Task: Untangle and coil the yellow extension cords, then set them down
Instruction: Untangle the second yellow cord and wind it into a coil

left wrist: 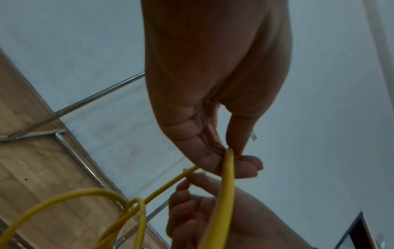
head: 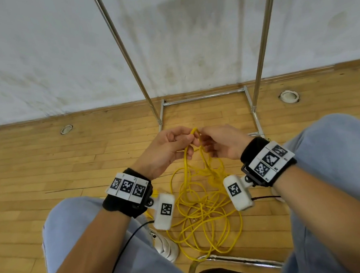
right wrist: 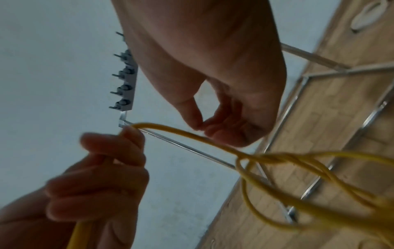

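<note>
While the wood floor [head: 50, 169] and white wall [head: 43, 49] show plainly, the cord [head: 202, 208] tangle's ends stay hidden between the knees. Left hand [head: 165, 150] and right hand [head: 219, 142] each pinch a raised loop, fingers curled.

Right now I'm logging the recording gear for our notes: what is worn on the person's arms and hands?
Both forearms are bare, and so are the left hand and right hand. Each wrist carries a black wristband wrapped with a white strip of three black-and-white square markers. A white camera pod bearing one marker hangs off each band; a thin black cable trails from the left one.
</note>
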